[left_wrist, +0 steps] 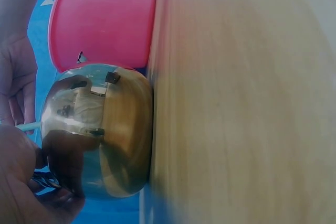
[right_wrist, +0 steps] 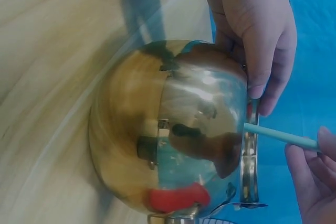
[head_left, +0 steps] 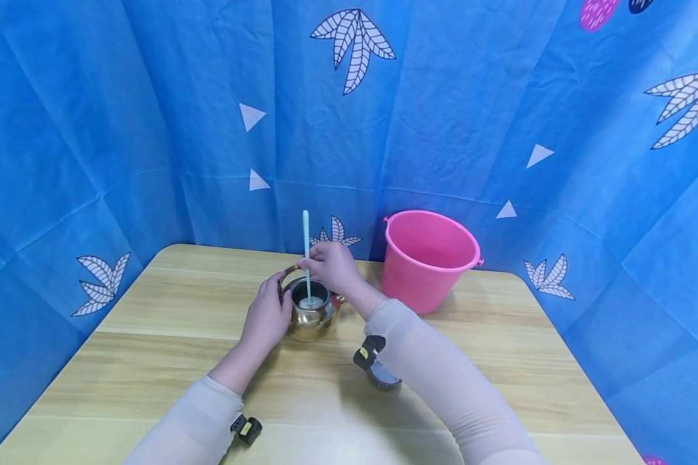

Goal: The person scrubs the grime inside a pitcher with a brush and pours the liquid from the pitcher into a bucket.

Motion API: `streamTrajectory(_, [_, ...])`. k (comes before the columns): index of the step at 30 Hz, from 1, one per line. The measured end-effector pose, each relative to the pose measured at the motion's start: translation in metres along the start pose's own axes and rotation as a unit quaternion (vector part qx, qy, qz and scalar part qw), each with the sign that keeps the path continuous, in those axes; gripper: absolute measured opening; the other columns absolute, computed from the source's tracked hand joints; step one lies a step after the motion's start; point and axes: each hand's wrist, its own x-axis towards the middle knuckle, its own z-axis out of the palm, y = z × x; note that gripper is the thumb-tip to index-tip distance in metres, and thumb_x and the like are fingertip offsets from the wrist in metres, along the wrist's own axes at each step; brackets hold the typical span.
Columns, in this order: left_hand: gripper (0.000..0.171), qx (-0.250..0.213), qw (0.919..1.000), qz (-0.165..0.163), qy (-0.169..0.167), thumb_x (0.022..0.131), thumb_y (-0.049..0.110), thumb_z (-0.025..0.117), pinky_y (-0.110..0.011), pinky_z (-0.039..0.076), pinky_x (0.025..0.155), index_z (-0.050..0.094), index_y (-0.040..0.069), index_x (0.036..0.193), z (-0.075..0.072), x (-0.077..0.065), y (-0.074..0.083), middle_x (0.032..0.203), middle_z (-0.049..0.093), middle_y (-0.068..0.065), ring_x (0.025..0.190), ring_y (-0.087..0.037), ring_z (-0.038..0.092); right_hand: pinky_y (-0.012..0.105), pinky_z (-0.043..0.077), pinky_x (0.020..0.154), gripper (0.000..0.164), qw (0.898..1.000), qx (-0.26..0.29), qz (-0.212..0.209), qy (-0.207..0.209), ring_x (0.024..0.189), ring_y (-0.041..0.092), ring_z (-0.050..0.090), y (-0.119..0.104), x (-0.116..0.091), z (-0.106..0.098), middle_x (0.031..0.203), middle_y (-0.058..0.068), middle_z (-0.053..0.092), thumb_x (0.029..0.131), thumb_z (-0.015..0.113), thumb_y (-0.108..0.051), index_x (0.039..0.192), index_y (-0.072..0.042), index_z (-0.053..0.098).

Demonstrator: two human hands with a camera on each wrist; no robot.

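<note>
Clearly, in the head view a slim pale-green stick [head_left: 306,236] stands nearly upright, its long axis close to vertical, with the top end rising above the fingers and the lower end down in the mouth of a rounded, shiny gold-coloured metal pot [head_left: 312,329], among whitish contents [head_left: 317,301]. The right hand [head_left: 334,266], just right of the stick, pinches it between thumb and fingers. The left hand [head_left: 267,313], fingers curled, grips the arched metal handle [head_left: 293,269] at the pot's left. Behind and to the right stands a pink plastic bucket [head_left: 413,284]; a small dark round dish [head_left: 384,379] is partly hidden by the right arm.

The left wrist view, turned sideways, shows the pot's base on the wooden table [left_wrist: 236,103] and only a short piece of stick.

The right wrist view, also sideways, shows the stick slanting slightly from the mouth to the right fingertips; the contents are hidden there.
</note>
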Motion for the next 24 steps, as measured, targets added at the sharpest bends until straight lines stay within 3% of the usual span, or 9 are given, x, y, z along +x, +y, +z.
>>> streamTrajectory(11, [0.049, -0.002, 1.0, 0.001, 0.001, 0.103, 0.018, 0.05, -0.058, 0.048, 0.098, 0.04, -0.004, 0.147, 0.0006, -0.0006, -0.0008, 0.141, 0.047, -0.03, 0.122, -0.045, 0.055, 0.023, 0.059, 0.064, 0.011, 0.998, 0.052, 0.017, 0.025, 0.07, 0.015, 0.073, 0.0052, -0.0007, 0.0015, 0.087, 0.007, 0.076, 0.092, 0.073, -0.016, 0.089, -0.004, 0.072])
streamTrajectory(24, [0.05, -0.001, 1.0, -0.001, -0.002, 0.104, 0.017, 0.049, -0.058, 0.046, 0.1, 0.038, -0.005, 0.147, -0.0001, -0.0008, 0.0004, 0.143, 0.045, -0.031, 0.124, -0.047, 0.053, 0.034, 0.062, 0.069, 0.012, 0.992, 0.116, 0.029, 0.051, 0.074, 0.023, 0.074, 0.009, -0.0036, 0.0019, 0.091, 0.015, 0.074, 0.092, 0.072, -0.01, 0.095, 0.002, 0.072])
